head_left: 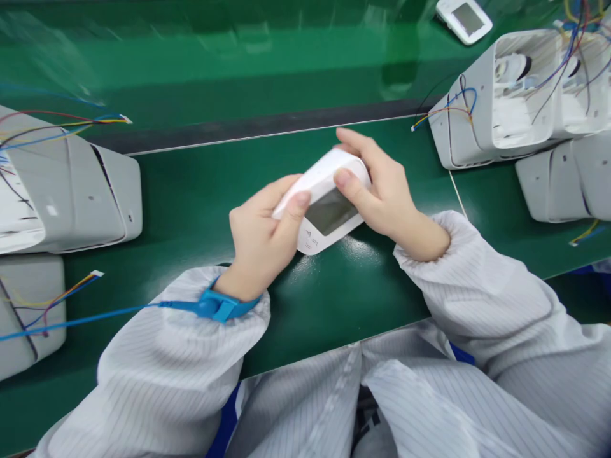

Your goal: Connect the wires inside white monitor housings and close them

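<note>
A white handheld device with a grey display screen [330,213] is held tilted above the green table, between both hands. My left hand [267,232] grips its left end, the thumb on the front face and the fingers behind. At the upper right end, my right hand [377,184] closes on it, with the thumb over the top edge and the fingers at the back. Small markings sit at the device's lower left corner. Around my left wrist is a blue wrist strap [224,304] with a blue cord running off to the left.
Pale grey housings with loose coloured wires stand at the left [95,191] and the right [470,121]. Another white device with a screen [465,22] lies at the back right. A dark strip [267,124] crosses the green table [191,210] behind my hands.
</note>
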`<state>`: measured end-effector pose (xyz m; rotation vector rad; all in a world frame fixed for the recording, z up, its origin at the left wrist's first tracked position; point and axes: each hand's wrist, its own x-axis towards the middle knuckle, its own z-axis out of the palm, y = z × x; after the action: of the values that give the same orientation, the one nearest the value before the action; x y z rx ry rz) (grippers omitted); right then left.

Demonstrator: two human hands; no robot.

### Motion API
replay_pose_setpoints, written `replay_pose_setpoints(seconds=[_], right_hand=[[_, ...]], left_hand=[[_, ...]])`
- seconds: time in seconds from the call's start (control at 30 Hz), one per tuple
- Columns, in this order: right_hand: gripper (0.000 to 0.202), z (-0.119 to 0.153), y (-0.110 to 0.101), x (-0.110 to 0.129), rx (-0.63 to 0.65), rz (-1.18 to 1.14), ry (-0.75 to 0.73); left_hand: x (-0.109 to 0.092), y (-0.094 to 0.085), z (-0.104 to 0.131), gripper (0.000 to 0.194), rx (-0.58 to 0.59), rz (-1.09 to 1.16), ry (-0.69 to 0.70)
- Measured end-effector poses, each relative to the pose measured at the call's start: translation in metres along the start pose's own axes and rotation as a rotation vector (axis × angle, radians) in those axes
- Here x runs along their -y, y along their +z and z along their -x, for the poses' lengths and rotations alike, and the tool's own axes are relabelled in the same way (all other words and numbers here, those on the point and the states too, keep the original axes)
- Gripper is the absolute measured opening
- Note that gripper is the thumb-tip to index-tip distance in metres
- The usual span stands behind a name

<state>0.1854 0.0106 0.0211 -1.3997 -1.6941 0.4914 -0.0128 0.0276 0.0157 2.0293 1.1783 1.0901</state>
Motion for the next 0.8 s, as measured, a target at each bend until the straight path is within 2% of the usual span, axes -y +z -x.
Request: replay_pose_setpoints(seconds=[0.07,0.13,0.33,0.53,0.7,0.8], right_hand=[[0.065,-0.003,0.002,-0.007,0.066,0.016,0.035],[0.067,-0.007,0.002,-0.012,0.118,0.043,0.079],[0.065,-0.013,-0.003,-0.013,0.16,0.088,0.09],[0.068,-0.011,-0.001,-0.019,0.136,0.049,0.058],[0.066,-0.01,0.0,-0.021,0.113,-0.044,0.043],[0.067,-0.012,0.0,-0.019,0.091,-0.17,0.08]], left_hand=[[0.004,0.003,-0.003,0.037,-0.037,0.071,-0.087],[0.007,0.004,-0.004,0.039,-0.025,0.104,-0.131],[0.003,0.005,-0.001,0.04,0.011,0.082,-0.104],[0.005,0.006,-0.004,0.041,0.008,0.065,-0.072],[0.014,0.004,-0.008,0.043,0.016,0.15,-0.068],[0.019,0.004,-0.01,0.042,-0.049,0.241,-0.044]])
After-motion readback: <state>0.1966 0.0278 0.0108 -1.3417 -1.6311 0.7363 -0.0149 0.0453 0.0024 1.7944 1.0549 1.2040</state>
